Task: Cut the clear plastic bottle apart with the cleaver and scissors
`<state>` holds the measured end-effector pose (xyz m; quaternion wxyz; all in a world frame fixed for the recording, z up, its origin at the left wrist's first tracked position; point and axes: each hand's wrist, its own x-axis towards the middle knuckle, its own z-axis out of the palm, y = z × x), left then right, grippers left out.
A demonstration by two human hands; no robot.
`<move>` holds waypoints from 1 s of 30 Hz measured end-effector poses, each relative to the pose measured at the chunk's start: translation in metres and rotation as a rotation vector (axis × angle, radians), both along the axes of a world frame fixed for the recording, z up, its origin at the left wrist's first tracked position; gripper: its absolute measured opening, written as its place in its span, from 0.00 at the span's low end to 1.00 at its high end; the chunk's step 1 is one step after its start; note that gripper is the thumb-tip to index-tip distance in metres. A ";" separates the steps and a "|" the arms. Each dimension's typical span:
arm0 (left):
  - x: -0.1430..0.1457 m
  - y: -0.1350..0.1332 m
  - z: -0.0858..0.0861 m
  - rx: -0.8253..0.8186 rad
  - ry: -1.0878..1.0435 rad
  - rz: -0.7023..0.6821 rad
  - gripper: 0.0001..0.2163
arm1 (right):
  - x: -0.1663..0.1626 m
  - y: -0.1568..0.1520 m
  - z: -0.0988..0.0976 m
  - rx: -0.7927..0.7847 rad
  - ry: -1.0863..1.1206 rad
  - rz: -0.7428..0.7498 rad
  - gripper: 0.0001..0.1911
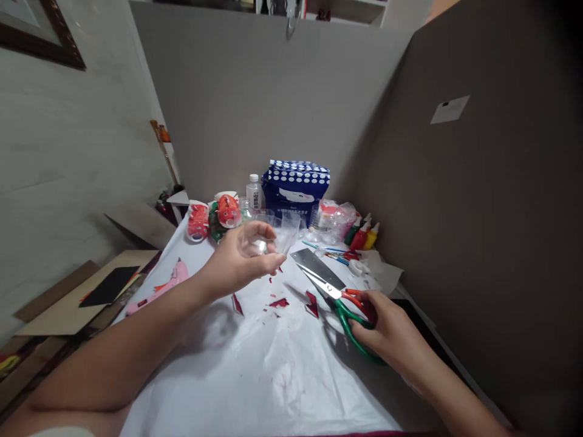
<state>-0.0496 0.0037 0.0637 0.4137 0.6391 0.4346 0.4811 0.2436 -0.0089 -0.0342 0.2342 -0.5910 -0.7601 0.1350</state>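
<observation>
My left hand (pixel 232 258) is closed around a clear plastic piece (pixel 290 232) with a cut, uneven rim; it looks like part of a bottle. It is held above the white-covered table (pixel 273 376). My right hand (pixel 392 331) grips scissors (pixel 331 291) with one green and one orange handle, fingers in the loops. The scissor blades point up and left toward the plastic piece but are apart from it, and they look slightly parted. Beneath my hands lie small dark red scraps (pixel 279 303). A dark grey flat piece (pixel 324 269) lies behind the blades.
To the left lies a pink glue gun (pixel 170 281). Two red fish-like crafts (pixel 228 210), a labelled bottle (pixel 254 193) and a blue bag (pixel 296 193) stand at the back. Paint bottles (pixel 359 237), brushes (pixel 337 258) and white tape (pixel 356 267) are at right. Grey partitions enclose the table.
</observation>
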 end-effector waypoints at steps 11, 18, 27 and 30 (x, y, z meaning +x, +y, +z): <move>0.019 -0.011 -0.013 0.032 0.168 0.023 0.20 | -0.024 -0.007 0.017 -0.473 1.000 0.103 0.26; 0.030 -0.013 -0.025 0.060 0.322 -0.048 0.21 | -0.043 -0.002 0.031 -0.458 1.059 0.163 0.21; 0.039 -0.015 -0.038 0.123 0.606 -0.209 0.17 | -0.064 0.010 0.039 -0.351 0.881 0.174 0.11; 0.038 -0.015 -0.039 0.096 0.615 -0.218 0.21 | -0.064 0.013 0.035 -0.361 0.893 0.172 0.09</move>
